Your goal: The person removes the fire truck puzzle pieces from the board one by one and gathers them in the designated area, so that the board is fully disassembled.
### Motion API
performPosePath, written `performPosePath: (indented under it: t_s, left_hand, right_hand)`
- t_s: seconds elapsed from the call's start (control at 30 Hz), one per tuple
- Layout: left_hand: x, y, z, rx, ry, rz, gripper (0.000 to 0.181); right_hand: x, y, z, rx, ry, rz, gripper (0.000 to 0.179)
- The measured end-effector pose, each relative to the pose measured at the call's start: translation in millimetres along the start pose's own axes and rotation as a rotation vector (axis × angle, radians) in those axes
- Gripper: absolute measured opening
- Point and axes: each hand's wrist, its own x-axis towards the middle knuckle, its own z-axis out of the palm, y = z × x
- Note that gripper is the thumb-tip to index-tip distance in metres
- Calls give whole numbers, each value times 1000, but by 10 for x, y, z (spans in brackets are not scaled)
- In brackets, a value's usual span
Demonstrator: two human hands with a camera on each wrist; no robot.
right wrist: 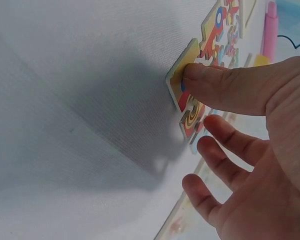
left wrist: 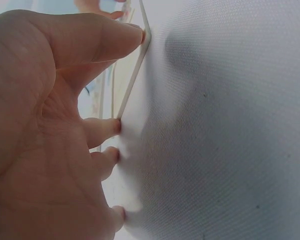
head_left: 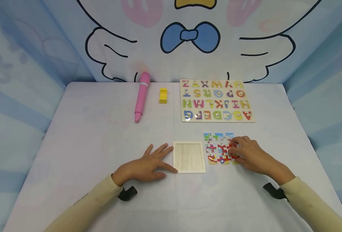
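A shallow square wooden puzzle tray [head_left: 189, 158] lies flat in the middle of the table, its inside bare. Along its left side my left hand [head_left: 147, 166] is spread out; in the left wrist view, the thumb [left wrist: 125, 37] rests at the tray's corner and another fingertip meets its edge. Right of the tray, several colourful jigsaw pieces [head_left: 223, 159] are laid in loose rows with small gaps. My right hand [head_left: 253, 156] reaches over the right-hand column. Its thumb [right wrist: 205, 80] presses on a yellow-and-red corner piece [right wrist: 176, 82], while the other visible fingers are loosely bent beside the pieces.
Behind the pieces lies a wooden alphabet board [head_left: 217, 100] with coloured letters. A pink pen-shaped stick [head_left: 142, 96] and a small yellow block [head_left: 163, 96] are at the back, left of the board. Printed curtains [head_left: 188, 64] stand at the table's back and sides.
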Motion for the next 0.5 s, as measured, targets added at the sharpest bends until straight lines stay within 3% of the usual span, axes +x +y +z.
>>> performPosePath:
  t_s: [0.5]
  left_hand:
    - [-15, -29, 33, -2, 11, 8, 38]
  right_hand:
    - [-23, -8, 25, 12, 31, 51, 47]
